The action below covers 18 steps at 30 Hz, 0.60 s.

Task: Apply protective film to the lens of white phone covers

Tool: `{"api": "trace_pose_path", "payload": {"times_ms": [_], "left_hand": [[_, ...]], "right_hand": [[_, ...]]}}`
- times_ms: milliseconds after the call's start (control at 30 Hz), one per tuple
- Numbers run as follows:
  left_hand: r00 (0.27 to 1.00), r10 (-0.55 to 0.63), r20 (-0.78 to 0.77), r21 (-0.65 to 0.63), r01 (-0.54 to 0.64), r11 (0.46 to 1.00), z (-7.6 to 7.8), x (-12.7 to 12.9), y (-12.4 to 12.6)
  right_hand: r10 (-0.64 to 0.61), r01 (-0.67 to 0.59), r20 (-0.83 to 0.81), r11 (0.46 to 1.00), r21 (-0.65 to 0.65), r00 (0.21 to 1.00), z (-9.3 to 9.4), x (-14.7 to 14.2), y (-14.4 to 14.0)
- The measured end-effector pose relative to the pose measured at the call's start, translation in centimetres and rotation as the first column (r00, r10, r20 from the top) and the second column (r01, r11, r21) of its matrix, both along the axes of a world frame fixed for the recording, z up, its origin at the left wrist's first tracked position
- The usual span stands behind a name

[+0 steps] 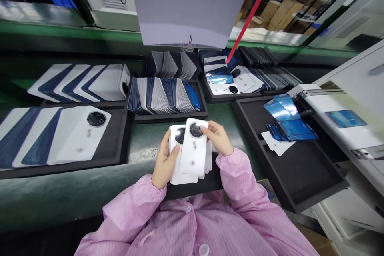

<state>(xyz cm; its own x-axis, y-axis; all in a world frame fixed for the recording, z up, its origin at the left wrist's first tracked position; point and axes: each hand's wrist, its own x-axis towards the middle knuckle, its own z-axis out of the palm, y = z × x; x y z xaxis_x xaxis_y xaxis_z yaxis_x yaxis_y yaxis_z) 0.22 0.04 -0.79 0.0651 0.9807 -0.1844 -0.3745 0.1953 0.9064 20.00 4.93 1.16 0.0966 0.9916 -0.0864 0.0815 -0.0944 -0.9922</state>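
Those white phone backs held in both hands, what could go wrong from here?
1. The white phone backs are fanned loosely between the left hand and right hand; the top one might slide off onto the green bench.
2. Bare fingertips touch the dark camera window, so smudges seem likely.
3. The pieces overlap and may rub and scratch each other.

black trays hold fanned covers, blue films.

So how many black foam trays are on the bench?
5, maybe more hidden: near left tray, far left tray, middle tray, far tray, right tray.
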Motion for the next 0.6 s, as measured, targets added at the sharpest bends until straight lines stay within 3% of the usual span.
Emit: {"api": "trace_pose_path", "payload": {"times_ms": [133, 267, 367, 433, 533, 600], "left_hand": [[0.978, 0.195, 0.07, -0.01, -0.195, 0.981, 0.3, -0.8, 0.6], [0.927, 0.359, 0.112, 0.001, -0.361, 0.933, 0.9, -1.3, 0.9], [0.947, 0.295, 0.125, -0.02, -0.294, 0.955, 1.0, -1.1, 0.8], [0.968, 0.219, 0.124, -0.023, -0.218, 0.976, 0.9, -0.8, 0.7], [0.986, 0.131, 0.102, -0.006, -0.131, 0.991, 0.9, -0.6, 0.4], [0.994, 0.092, 0.064, 0.01, -0.093, 0.996, 0.9, -0.5, 0.1]], "right_hand": [[-0.216, 0.21, 0.049, 0.972, 0.104, 0.975, 0.1, 2.2, 0.2], [-0.154, 0.142, 0.209, 0.987, 0.074, 0.966, -0.9, 1.2, -0.8], [-0.107, 0.089, 0.338, 0.994, 0.067, 0.935, -1.9, -0.5, -1.5], [-0.142, 0.099, 0.485, 0.989, 0.114, 0.863, -2.0, -1.2, -1.8], [-0.224, 0.052, 0.667, 0.962, 0.268, 0.71, -0.8, -1.7, -2.1], [-0.211, -0.059, 0.654, 0.929, 0.365, 0.726, 0.7, -2.1, -2.2]]}}
